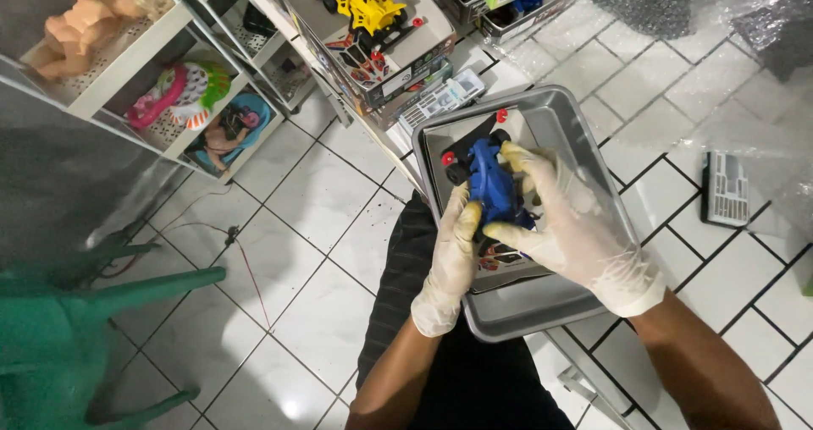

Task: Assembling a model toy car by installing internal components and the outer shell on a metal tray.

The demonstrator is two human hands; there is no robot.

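At the centre of the frame both gloved hands close on a blue toy car [489, 184], which sits just above a grey metal tray [584, 125] resting on the person's lap. The left hand [449, 265] comes up from below, fingers flat against the car's near side, bracing it. The right hand [576, 227] arches over from the right, fingertips clasped on the body, so the car is pinched between the two and kept over the tray, where any loose part would likely land. A printed sheet [508, 261] lies in the tray under the hands. At the top of the frame a yellow toy car [366, 5] sits on a box, and a green plastic chair [76, 328] stands at lower left.
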